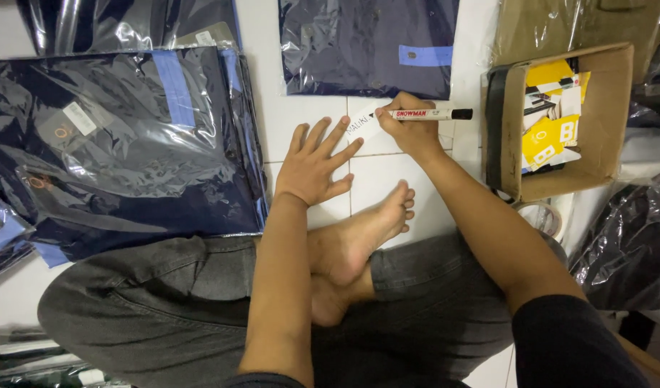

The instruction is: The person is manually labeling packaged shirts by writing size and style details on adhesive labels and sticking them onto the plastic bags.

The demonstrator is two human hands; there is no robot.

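On the white tiled floor (387,179), our left hand (314,164) lies flat, fingers spread, pinning a paper slip (363,123). Our right hand (409,126) clenches a marker (427,113), tip touching the slip.

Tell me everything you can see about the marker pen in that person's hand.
The marker pen has a white barrel with red print and a black end pointing right. It lies almost level, its tip aimed left onto a small white paper strip on the tiled floor. The right hand grips it near the tip, fingers curled around the barrel. The left hand lies flat beside it, fingertips pinning the strip, not touching the pen. The tip itself is hidden by the fingers.
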